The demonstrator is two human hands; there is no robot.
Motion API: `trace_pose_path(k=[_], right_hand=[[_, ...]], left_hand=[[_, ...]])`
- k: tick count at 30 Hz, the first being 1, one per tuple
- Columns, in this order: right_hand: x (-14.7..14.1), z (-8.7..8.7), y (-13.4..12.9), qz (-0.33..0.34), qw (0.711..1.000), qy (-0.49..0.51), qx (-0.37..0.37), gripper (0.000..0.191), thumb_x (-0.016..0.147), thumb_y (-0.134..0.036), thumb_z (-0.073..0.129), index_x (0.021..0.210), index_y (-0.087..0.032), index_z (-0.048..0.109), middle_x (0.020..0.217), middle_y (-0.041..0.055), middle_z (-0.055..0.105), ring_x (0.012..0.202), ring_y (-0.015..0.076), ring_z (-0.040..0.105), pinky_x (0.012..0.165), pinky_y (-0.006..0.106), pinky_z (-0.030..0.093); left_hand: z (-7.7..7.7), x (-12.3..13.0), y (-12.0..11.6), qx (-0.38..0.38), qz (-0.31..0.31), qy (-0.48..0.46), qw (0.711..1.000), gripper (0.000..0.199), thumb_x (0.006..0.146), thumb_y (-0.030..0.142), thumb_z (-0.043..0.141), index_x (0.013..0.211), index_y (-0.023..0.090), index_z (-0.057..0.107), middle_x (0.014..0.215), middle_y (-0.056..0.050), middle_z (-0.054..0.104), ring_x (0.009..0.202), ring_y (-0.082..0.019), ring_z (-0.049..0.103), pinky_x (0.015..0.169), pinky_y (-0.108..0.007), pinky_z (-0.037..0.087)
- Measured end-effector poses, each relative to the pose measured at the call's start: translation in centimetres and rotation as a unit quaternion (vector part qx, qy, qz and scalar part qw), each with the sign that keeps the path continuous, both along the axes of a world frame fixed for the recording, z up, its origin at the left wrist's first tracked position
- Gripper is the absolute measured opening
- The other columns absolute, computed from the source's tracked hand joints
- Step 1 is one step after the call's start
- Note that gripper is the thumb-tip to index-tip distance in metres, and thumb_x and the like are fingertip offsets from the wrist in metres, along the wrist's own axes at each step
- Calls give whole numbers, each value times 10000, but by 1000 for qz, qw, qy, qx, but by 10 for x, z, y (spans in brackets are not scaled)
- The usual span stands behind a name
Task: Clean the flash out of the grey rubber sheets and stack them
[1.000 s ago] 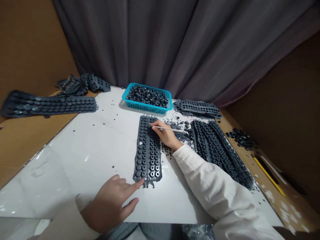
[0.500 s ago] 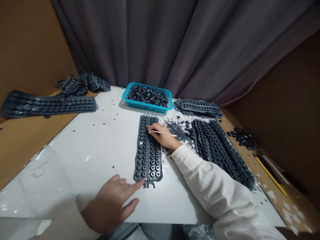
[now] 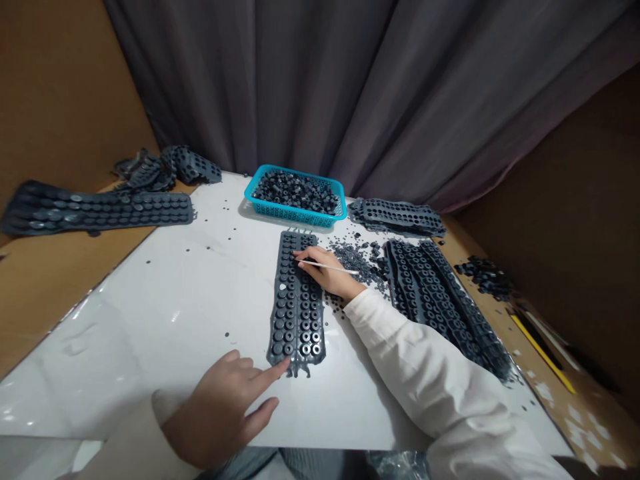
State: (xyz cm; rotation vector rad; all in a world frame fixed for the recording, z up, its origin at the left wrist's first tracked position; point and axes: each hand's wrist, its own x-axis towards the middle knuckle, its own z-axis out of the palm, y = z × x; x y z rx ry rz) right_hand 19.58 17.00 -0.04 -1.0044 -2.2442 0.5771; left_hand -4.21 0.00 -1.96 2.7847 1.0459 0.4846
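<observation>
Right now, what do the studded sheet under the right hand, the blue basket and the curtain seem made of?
Studded sheet: probably rubber, dark grey, faintly shiny, with stringy, moulded-looking edges.
Blue basket: likely plastic, smooth-looking, with a perforated wall.
Curtain: apparently fabric, matte, hanging in soft folds.

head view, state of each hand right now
Left hand: open, holding nothing, index finger at the near edge of the dark grey, knobbed rubbery sheet.
Right hand: closed on a thin white stick, over that sheet.

Curtain (image 3: 310,87) — dark, pleated | yellow stick (image 3: 543,353) — right | brown panel (image 3: 55,87), left
</observation>
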Motion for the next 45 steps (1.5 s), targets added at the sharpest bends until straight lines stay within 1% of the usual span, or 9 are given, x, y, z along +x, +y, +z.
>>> trace_pose_path(k=[6,10,14,17,21,31,38,42,45], right_hand=[[0,-3,12,6,997,-77,31,134,917,-233,452,949,-196,576,1069,84,659,999,214,576,871,350,462],[1,-3,25,-38,997,-49,37,139,913,-230,445,960,-189,569,1099,102,639,1007,234,573,903,388,436],[3,-1,28,-71,997,-2,27,133,919,-268,440,965,-199,544,1093,105,642,1020,238,593,880,393,453],[4,-3,25,-50,998,24,3,114,913,-297,467,931,-214,543,1089,78,657,1022,213,612,877,376,468],[4,-7,20,-17,997,55,-51,156,904,-348,494,894,-203,550,1058,79,670,1018,209,619,883,384,468],[1,-6,27,-24,1000,-16,9,113,906,-253,468,929,-210,571,1019,80,659,975,229,570,862,381,452],[5,-5,38,-76,997,3,32,125,904,-262,457,936,-205,565,989,92,653,959,245,573,855,398,437],[5,-8,35,-57,998,23,18,111,903,-288,482,927,-213,559,1059,69,664,992,209,602,859,365,461],[3,-10,33,-39,999,21,10,105,900,-293,497,902,-212,564,1048,60,678,994,199,611,861,362,464]], left_hand=[[-2,0,0,4,-6,3,1000,445,847,221,490,1288,194,435,703,10,618,640,-185,566,710,-367,383],[1,0,1,10,0,-2,1000,438,844,218,484,1280,197,445,693,15,615,642,-181,574,722,-366,389],[3,1,1,9,-2,-14,1000,429,830,202,478,1258,192,463,680,24,613,615,-172,577,714,-364,396],[3,1,2,9,-2,-19,1000,427,825,198,478,1252,187,469,679,24,614,609,-175,580,709,-369,400],[2,1,2,-1,3,-15,1000,432,819,193,487,1251,197,475,677,18,612,614,-183,577,712,-374,397],[1,1,0,-4,6,-14,1000,438,819,200,492,1256,200,468,689,25,623,629,-179,590,732,-382,394],[1,1,1,-12,2,-11,1000,433,835,206,459,1268,206,458,717,15,640,641,-177,600,732,-377,402],[3,2,1,-3,6,-25,1000,423,826,203,467,1249,205,484,699,14,628,625,-172,595,727,-365,406],[2,2,0,-8,6,-23,1000,431,824,196,465,1254,199,481,698,12,629,626,-175,594,724,-365,407]])
